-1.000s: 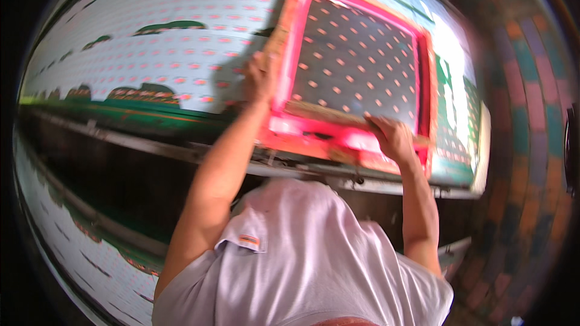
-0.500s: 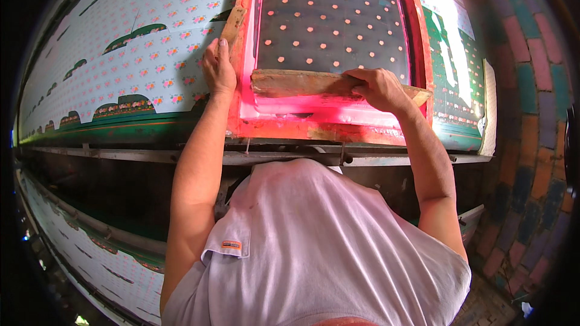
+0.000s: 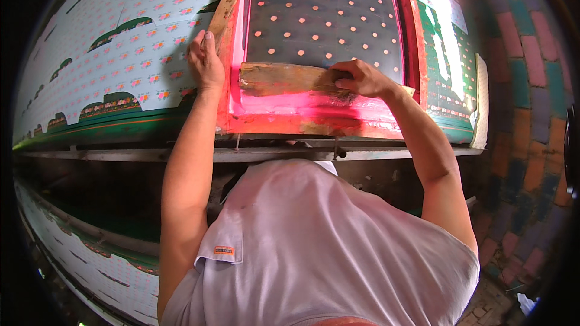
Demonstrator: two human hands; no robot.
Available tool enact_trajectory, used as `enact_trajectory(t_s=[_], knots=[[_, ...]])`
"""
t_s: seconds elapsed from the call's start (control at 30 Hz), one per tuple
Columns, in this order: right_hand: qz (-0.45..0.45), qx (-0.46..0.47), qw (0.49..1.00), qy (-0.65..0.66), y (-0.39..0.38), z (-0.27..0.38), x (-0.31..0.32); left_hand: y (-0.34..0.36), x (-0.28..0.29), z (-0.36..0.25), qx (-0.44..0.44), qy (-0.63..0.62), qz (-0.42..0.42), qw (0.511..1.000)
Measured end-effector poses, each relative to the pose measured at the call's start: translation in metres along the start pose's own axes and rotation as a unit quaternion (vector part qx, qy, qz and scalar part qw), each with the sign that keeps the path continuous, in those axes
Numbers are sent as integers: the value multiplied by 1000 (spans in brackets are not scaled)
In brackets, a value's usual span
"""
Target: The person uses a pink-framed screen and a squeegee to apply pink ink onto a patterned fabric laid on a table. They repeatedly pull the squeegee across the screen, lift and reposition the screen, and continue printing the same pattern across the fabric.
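A screen-printing frame point(image 3: 419, 54) with reddish-orange stained wooden sides lies on the printing table, holding a dark mesh point(image 3: 320, 18) dotted with small pale spots. Across the mesh's near end rests a wooden squeegee point(image 3: 284, 78), tilted so its broad face shows. My right hand point(image 3: 361, 78) is closed round its top edge, right of the middle, covering part of its right side. Bright pink ink point(image 3: 272, 104) lies along the near strip of the screen. My left hand point(image 3: 206, 63) grips a wooden strip point(image 3: 222, 17) on the frame's left side, thumb on top.
White cloth printed with small flowers point(image 3: 145, 36) covers the table left of the frame. A metal rail point(image 3: 133, 154) runs along its near edge. Darker green printed material point(image 3: 447, 72) lies to the right, in bright sunlight. Farther right is multicoloured brick paving point(image 3: 519, 115).
The whole view has shifted slightly, so things sit farther left and up. The squeegee has tilted to show more of its face, with my right hand still on it. My left hand keeps its hold.
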State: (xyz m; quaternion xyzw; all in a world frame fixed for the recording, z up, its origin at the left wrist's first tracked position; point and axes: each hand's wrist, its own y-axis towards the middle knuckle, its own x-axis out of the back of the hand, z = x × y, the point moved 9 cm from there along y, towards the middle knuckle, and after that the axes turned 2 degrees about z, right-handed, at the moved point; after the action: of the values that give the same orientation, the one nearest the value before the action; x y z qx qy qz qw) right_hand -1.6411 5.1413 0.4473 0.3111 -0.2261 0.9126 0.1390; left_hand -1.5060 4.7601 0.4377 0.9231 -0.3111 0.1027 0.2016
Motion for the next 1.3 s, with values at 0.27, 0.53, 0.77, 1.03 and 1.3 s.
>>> enact_trajectory(t_s=[0.27,0.53,0.77,1.03,1.3], knots=[[72,0,992,100,37,-34,34,-6,8,-11,-5,77,-23,997],[-180,49,972,-145,104,-35,203,-11,11,-32,-6,138,-49,989],[-363,95,857,-353,173,-41,256,-13,14,-45,-12,196,-65,978],[-437,139,793,-400,218,-57,273,-11,13,-45,7,207,-61,976],[-298,9,894,-335,247,-84,292,-13,16,-46,-2,216,-48,975]])
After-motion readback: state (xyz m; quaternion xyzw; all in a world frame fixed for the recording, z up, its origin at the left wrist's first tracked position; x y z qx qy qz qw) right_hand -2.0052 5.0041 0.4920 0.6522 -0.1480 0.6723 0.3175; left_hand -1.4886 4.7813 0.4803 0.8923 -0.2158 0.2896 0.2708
